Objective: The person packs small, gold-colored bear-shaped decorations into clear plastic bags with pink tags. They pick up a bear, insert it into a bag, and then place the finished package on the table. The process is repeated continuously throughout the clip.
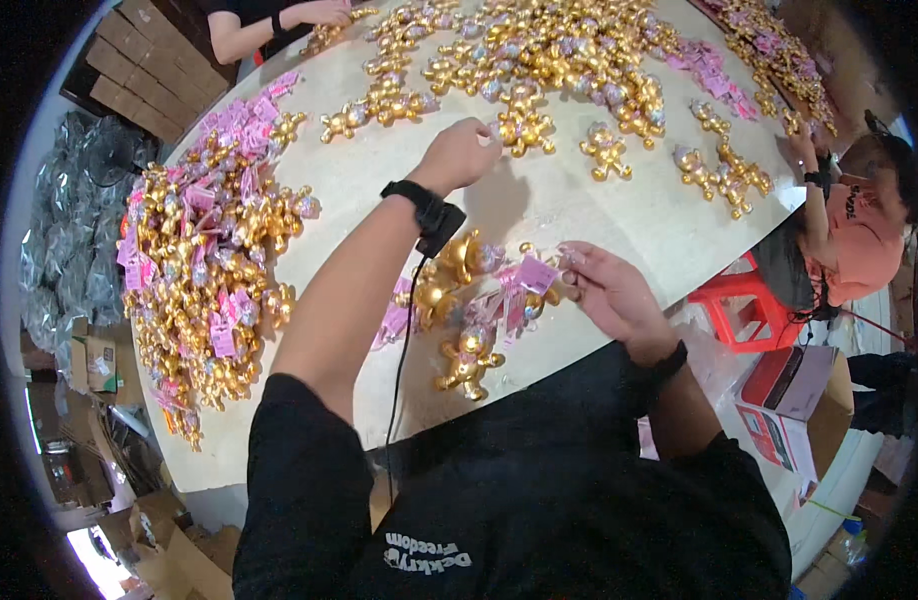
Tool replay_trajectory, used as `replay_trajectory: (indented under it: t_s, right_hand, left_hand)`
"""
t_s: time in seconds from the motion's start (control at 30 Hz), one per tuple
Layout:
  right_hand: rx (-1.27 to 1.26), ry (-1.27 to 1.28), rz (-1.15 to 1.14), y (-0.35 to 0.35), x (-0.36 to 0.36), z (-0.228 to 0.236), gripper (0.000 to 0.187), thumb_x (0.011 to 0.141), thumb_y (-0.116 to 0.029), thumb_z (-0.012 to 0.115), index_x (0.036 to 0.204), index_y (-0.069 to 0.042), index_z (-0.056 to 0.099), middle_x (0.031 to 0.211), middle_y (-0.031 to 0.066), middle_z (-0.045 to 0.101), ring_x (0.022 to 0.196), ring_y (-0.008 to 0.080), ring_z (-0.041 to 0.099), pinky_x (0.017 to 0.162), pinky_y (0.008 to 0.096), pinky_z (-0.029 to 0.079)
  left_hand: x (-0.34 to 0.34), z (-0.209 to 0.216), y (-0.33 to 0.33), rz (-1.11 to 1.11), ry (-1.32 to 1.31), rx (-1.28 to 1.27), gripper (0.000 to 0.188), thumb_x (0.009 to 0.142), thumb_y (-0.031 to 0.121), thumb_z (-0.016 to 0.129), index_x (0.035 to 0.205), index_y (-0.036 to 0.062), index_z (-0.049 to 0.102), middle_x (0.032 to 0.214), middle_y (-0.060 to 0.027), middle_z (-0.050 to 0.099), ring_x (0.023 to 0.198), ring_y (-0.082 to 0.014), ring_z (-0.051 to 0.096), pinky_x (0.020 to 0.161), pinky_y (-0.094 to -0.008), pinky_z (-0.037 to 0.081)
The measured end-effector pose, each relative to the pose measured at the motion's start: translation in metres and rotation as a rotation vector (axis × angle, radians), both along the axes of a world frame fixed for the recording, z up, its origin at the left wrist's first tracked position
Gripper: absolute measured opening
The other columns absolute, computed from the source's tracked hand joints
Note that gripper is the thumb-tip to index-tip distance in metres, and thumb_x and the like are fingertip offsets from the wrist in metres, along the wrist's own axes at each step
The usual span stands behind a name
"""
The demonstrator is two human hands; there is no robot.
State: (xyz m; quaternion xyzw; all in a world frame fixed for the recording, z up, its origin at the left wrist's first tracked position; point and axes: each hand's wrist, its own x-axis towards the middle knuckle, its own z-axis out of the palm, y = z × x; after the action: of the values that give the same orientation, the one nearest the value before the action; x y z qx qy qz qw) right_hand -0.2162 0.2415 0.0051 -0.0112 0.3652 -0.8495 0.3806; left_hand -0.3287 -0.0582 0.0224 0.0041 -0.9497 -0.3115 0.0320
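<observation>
Gold bear-shaped charms with pink tags lie on the pale table. My left hand (464,152) reaches forward with curled fingers, right beside a gold bear charm (525,122); what its fingertips pinch, if anything, is hidden. Nearer to me, my right hand (609,290) closes thumb and fingers at the edge of a pink tag (536,274). Below that tag, a small group of charms lies close to my body, with one gold bear (469,365) face up and pale pink straps (494,308) bunched beside it.
A heap of tagged charms (204,270) covers the table's left side; a bigger pile (569,60) lies at the far side. Co-workers' hands work at far left (324,14) and right (801,150). A red stool (744,310) and carton (794,400) stand right. A black cable (407,340) hangs from my left wrist.
</observation>
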Motion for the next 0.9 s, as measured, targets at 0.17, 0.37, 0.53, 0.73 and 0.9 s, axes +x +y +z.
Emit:
replay_trajectory:
  t_s: [0.17,0.37,0.53,0.73,0.9]
  right_hand:
    - [-0.049,-0.020,-0.011,0.000,0.012,0.005,0.022,0.106,-0.013,0.053,0.121,0.003,0.057,0.106,0.0093,0.065,0.088,0.0159,0.059,0.077,0.0299,0.048]
    - [0.231,-0.002,-0.043,0.005,0.012,0.023,0.022,0.104,-0.012,0.060,0.122,-0.001,0.058,0.109,0.0096,0.070,0.075,0.0104,0.061,0.061,0.0222,0.044]
    - [0.129,-0.053,-0.029,0.007,0.010,0.017,0.023,0.103,-0.010,0.061,0.123,0.002,0.061,0.094,0.0034,0.067,0.073,0.0070,0.057,0.059,0.0211,0.042]
    - [0.126,0.059,-0.020,0.011,0.007,0.015,0.032,0.104,-0.010,0.060,0.131,0.008,0.061,0.095,0.0033,0.063,0.077,0.0074,0.051,0.067,0.0222,0.042]
    - [0.473,0.507,0.177,0.006,0.019,0.039,0.033,0.103,-0.012,0.061,0.132,0.003,0.064,0.105,0.0051,0.071,0.086,0.0113,0.058,0.077,0.0254,0.048]
  left_hand:
    - [-0.063,-0.033,0.010,0.277,-0.331,0.190,0.067,0.083,0.054,0.075,0.100,-0.0113,0.071,0.103,-0.0320,0.072,0.102,-0.0401,0.072,0.088,-0.0448,0.056]
    - [-0.082,-0.068,0.008,0.330,-0.199,0.115,0.068,0.082,0.060,0.081,0.068,-0.0061,0.069,0.060,-0.0136,0.065,0.057,-0.0219,0.065,0.055,-0.0378,0.051]
    - [-0.067,-0.047,-0.011,0.241,0.027,0.583,0.031,0.090,0.025,0.081,0.101,0.0005,0.066,0.094,-0.0073,0.070,0.077,-0.0120,0.067,0.062,-0.0278,0.053]
    - [0.044,0.068,0.006,0.119,0.227,1.013,0.029,0.096,0.013,0.072,0.119,-0.0005,0.059,0.096,-0.0066,0.070,0.073,-0.0094,0.063,0.060,-0.0242,0.051]
    - [0.172,0.087,-0.024,0.054,-0.152,0.890,0.039,0.107,0.014,0.054,0.145,0.0048,0.053,0.115,-0.0092,0.071,0.076,-0.0067,0.065,0.056,-0.0179,0.047]
